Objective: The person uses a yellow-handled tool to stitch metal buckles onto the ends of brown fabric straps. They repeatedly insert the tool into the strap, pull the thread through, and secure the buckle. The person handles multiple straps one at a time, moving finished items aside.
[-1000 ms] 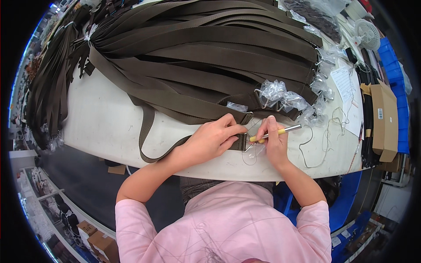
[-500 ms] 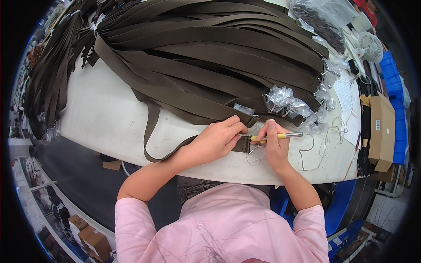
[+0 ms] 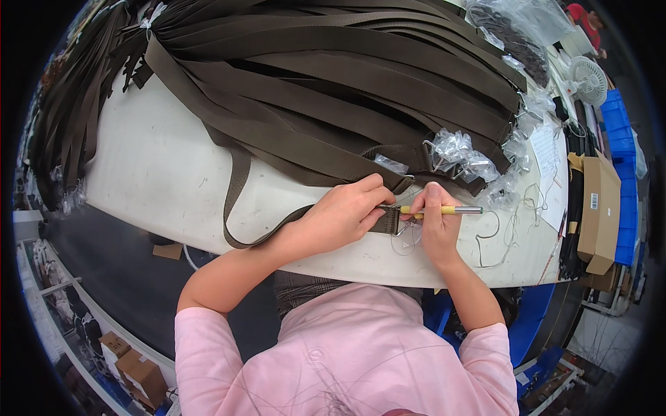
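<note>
My left hand is closed on a dark brown webbing strap, near its stitched end at the table's front edge. A metal ring sits at that end. The strap loops back to the left, under my left wrist. In my right hand, thumb and fingers pinch a slim yellow pen-like tool with a silver end. Its other end points left at the strap's end, close to my left fingertips; I cannot tell whether it touches. A fine thread loop lies just below.
A large tied bundle of brown straps covers the table's far side. Plastic-wrapped metal fittings lie at its near right end. To the right are papers, loose thread, a white fan, a cardboard box and blue bins.
The view has shifted slightly. My right hand and the yellow tool have tilted a little closer to level; my left hand keeps its hold on the strap.
</note>
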`<state>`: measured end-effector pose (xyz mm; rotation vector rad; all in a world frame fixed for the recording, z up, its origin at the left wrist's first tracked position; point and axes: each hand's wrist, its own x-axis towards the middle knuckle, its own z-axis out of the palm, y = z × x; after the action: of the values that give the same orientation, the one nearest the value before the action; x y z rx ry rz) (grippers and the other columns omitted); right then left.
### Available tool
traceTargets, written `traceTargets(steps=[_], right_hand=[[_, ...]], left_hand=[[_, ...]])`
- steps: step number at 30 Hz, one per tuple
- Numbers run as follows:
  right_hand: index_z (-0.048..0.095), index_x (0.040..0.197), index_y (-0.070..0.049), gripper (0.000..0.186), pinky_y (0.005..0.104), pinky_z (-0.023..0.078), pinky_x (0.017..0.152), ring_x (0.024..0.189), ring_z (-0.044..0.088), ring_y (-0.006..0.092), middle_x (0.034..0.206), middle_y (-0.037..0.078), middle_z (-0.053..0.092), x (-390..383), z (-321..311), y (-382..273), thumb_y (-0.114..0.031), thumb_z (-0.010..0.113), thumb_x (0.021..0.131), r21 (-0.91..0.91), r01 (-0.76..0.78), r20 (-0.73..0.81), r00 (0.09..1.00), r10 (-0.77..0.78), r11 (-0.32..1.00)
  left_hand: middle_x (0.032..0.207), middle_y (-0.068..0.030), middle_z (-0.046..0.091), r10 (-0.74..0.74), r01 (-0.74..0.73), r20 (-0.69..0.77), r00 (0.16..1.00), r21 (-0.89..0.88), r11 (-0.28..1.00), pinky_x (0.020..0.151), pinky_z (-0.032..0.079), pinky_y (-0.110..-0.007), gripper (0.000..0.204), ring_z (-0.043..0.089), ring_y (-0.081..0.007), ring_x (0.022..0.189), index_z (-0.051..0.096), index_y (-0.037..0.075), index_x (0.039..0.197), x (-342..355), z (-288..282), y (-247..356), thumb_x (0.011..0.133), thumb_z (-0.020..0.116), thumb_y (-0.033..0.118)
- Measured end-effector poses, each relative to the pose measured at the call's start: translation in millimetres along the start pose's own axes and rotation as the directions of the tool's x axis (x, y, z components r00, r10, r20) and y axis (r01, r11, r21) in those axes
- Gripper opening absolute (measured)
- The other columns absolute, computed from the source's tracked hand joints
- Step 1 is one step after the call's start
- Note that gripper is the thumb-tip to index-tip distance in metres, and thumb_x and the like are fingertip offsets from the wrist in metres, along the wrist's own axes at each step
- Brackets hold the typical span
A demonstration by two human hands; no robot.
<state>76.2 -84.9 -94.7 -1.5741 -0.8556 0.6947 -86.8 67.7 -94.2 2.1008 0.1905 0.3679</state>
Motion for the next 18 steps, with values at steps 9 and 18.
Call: traceTargets(steps=[9,18], right_hand=[[0.059,0.081,0.001,0.051,0.0272,0.055,0.061,0.066,0.066,0.0112,0.073,0.005,0.064,-0.5,1.7,0.6,-0.03,0.045,0.118,0.067,-0.018,-0.028,0.999,0.02,0.998],[0.059,0.08,0.001,0.051,0.0272,0.054,0.062,0.065,0.064,0.0109,0.073,0.006,0.065,1.2,1.0,-2.4,-0.029,0.045,0.118,-0.008,0.0,0.012,1.0,0.0,1.0]], left_hand=[[0.097,-0.0104,0.058,0.007,-0.007,-0.01,1.0,-0.006,1.0,0.068,0.052,-0.039,0.022,0.063,-0.0271,0.072,0.07,0.002,0.117,-0.5,1.3,-1.8,0.095,0.071,0.001],[0.098,-0.0107,0.058,0.009,-0.01,-0.019,1.0,-0.022,1.0,0.067,0.052,-0.039,0.024,0.064,-0.0271,0.073,0.069,0.002,0.119,-0.4,0.9,-1.5,0.095,0.071,0.0]])
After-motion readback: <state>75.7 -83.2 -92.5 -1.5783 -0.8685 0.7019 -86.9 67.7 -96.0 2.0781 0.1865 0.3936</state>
